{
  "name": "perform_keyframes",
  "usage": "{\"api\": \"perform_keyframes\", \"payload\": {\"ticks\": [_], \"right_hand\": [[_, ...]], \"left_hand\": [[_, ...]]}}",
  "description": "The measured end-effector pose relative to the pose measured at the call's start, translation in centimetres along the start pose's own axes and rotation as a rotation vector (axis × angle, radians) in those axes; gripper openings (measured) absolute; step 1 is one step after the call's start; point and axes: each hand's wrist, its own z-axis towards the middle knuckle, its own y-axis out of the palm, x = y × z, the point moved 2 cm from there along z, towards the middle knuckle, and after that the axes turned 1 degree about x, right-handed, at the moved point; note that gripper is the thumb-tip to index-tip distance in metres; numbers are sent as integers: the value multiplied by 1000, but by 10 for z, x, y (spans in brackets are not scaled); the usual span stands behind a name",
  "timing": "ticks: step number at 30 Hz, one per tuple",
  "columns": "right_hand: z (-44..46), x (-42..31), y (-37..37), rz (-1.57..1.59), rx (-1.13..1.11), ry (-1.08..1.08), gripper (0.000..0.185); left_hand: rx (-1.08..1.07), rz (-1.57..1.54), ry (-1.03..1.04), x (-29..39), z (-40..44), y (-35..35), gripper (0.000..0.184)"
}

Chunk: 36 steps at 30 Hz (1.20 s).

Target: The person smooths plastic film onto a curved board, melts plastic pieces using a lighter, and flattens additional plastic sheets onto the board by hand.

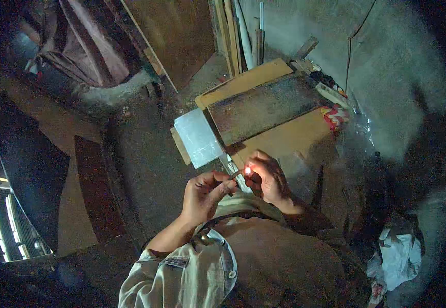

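My left hand (206, 194) is closed in a pinch, its thumb and forefinger on a small, thin brownish piece (237, 174) whose kind I cannot make out. Close beside it, my right hand (268, 179) has its fingers curled together. A bright spot of light glows at the right fingertips, and whatever they grip is too small or hidden to name. Both hands are in front of my body, fingertips nearly meeting. Just beyond them lies a stack of whitish translucent sheets (197, 137). Pale strips (228, 163) show partly beneath the hands.
A dark, worn board (269, 108) lies on a tan panel (279, 149) ahead. Wooden sticks and pipes (233, 36) lean on the wall behind. A red and yellow wrapper (334, 118) sits at the right. A white bag (400, 256) is at lower right; a draped cloth (89, 46) hangs upper left.
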Motion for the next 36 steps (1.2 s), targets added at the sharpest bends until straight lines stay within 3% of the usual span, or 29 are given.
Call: {"api": "perform_keyframes", "payload": {"ticks": [4, 13, 15, 22, 26, 28, 29, 31, 36], "right_hand": [[1, 10, -5, -10, 0, 49, 19], [1, 23, -5, -63, -42, -280, 20], [-3, 21, -7, -42, -65, -122, 20], [-14, 6, -1, -83, 15, 87, 22], [-11, 16, -3, -56, 15, 44, 23], [-5, 22, -6, -167, 14, -224, 22], [-7, 21, -7, -168, 14, -224, 22], [-14, 11, -3, -69, 0, -17, 21], [-20, 5, -1, -76, 30, 79, 20]], "left_hand": [[-10, 62, 21, 1, -2, -1, 11], [-6, 40, 21, 4, -8, 0, 10], [-2, 40, 18, 3, -9, 1, 10], [-8, 15, 28, -4, -9, 1, 13], [-2, 2, 28, -3, -10, 3, 13], [-8, 0, 40, -1, -11, 5, 12], [-14, -3, 51, 0, -12, 5, 12], [-8, -16, 44, 0, -12, 6, 12], [4, 63, 49, -5, -13, 2, 7]]}}
